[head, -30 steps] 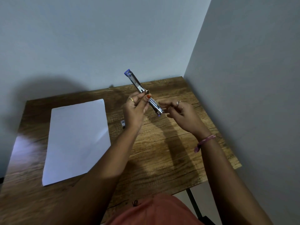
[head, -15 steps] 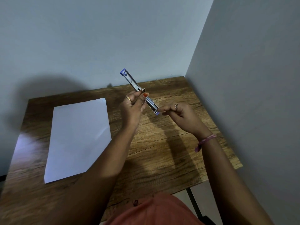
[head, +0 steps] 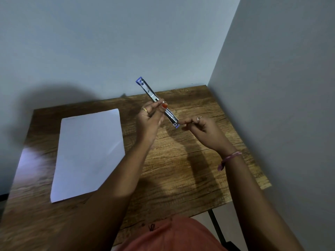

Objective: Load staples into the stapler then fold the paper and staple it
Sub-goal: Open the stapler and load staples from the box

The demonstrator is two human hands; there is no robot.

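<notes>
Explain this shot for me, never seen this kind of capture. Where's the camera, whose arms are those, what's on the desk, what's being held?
There is no robot here. A person wears a wide-angle camera on the head, which looks forward and down, so the two arms that reach in from the bottom edge are the wearer's own. The single view shows a wooden table pushed into a corner between two walls. A white sheet of paper lies flat and unfolded on its left part. The left hand holds a stapler, swung open into one long strip, in the air above the table. The right hand has its curled fingertips at the stapler's near end. Whether they pinch staples is too small to tell. The picture is consistent with the loading step of the task.
</notes>
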